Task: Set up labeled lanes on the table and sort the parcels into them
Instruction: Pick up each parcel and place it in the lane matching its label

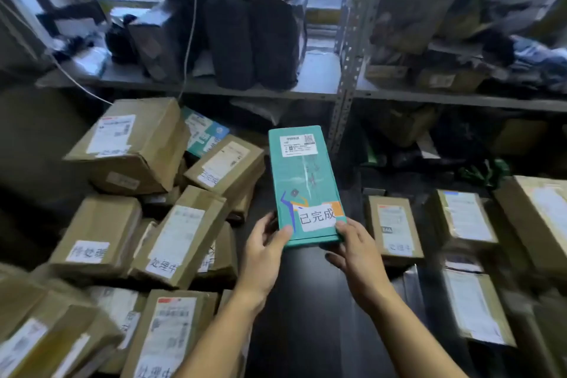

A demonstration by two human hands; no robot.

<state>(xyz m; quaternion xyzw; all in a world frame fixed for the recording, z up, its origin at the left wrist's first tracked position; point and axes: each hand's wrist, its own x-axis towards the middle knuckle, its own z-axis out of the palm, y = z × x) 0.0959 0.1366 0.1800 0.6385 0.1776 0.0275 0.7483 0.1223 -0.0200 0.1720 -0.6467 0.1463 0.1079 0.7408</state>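
Parcels everywhere: going left to right there's a heap of brown cardboard boxes (129, 224) with handwritten white tags, then the teal box (305, 184) held up over the dark table (306, 301) strip in the middle. The left hand (265, 250) pinches its near-left corner and the right hand (356, 250) grips the near-right corner by the white 已完成 label (317, 217). Off to the right, more brown parcels (395, 228) lie flat in rows.

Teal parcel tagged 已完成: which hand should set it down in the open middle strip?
Either, probably right. Right hand and left hand both grip the teal parcel; the right sits nearer its label.
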